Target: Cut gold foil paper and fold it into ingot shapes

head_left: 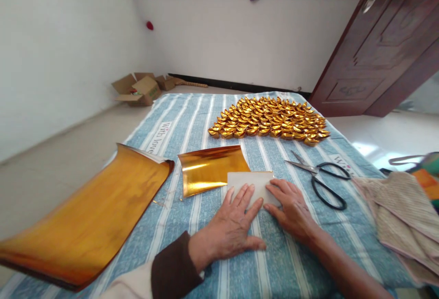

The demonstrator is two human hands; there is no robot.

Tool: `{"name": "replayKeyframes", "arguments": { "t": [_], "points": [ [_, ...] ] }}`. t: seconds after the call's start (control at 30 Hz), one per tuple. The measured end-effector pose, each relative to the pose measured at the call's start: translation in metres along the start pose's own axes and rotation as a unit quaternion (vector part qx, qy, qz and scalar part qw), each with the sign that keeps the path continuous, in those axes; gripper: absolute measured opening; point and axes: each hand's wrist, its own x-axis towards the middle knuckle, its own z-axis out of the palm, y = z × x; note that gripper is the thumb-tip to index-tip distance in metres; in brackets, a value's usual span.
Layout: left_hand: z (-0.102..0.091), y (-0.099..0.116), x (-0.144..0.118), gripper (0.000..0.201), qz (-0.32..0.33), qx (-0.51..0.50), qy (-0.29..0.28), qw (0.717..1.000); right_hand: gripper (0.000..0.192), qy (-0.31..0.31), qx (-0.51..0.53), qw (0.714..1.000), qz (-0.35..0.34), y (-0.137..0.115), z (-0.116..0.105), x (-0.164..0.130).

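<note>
A small sheet of paper [245, 178], pale side up, lies on the striped cloth in front of me. My left hand [233, 223] rests flat on its lower left part, fingers spread. At its right edge my right hand [291, 205] presses down with fingers stretched out, the tips on the paper. Partly under the sheet's left side is a shiny gold foil sheet [209, 168], slightly curled. Black-handled scissors [320, 173] lie with blades apart to the right of my right hand.
Many folded gold paper ingots [270, 118] stand in rows at the table's far side. A large stack of gold sheets [92, 212] overhangs the left edge. A beige towel [404, 212] lies at right. A cardboard box [140, 89] sits on the floor beyond; a wooden door [377, 47] is back right.
</note>
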Motion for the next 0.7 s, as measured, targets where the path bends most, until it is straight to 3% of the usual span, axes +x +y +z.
{"name": "replayKeyframes", "arguments": {
  "t": [0.43,0.7],
  "points": [
    [0.0,-0.008,-0.003,0.088,0.02,-0.016,0.022,0.999,0.036,0.003,0.042,0.998,0.049,0.023,-0.006,-0.004],
    [-0.013,-0.024,-0.033,0.08,-0.002,0.02,-0.001,1.0,0.035,-0.003,0.032,0.998,0.051,0.023,-0.005,-0.005]
  ]
}}
